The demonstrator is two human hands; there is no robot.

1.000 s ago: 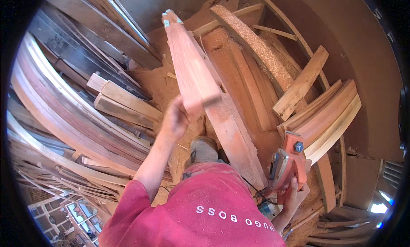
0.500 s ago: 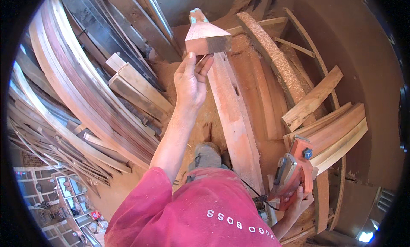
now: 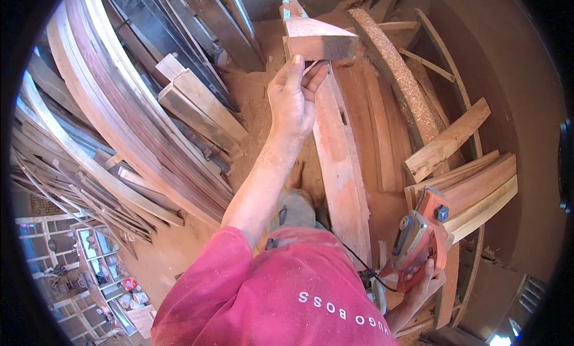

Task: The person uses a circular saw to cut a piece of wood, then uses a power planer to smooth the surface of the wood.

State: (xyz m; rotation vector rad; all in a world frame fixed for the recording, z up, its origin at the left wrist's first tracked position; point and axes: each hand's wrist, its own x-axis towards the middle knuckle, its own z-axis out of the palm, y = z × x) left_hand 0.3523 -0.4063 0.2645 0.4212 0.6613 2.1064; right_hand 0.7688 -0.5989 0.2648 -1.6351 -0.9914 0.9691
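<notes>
My left hand [image 3: 293, 101] reaches forward, thumb and fingers closed on the near edge of a wooden block [image 3: 317, 48]. The block has a pale, tapering top and a front face that is part reddish, part dark. A thin light sliver shows between my thumb and fingers. Beyond and below the block runs a long wooden beam [image 3: 338, 161] with a slot cut in it. At my right side, my right hand [image 3: 424, 283] is wrapped round the handle of a red electric planer [image 3: 421, 238] with a blue knob. A black cord trails from the planer; its underside is hidden.
Long curved planks [image 3: 110, 101] lean in a stack on the left. Short squared timbers [image 3: 200, 101] stand beside them. To the right are a sawdust-covered curved board [image 3: 397, 77], a short plank [image 3: 448, 140] and stacked curved pieces [image 3: 475, 193] near a brown wall [image 3: 526, 107].
My left hand and the block have shifted right relative to the beam. My right hand keeps its hold on the planer. The whole view has shifted slightly.
</notes>
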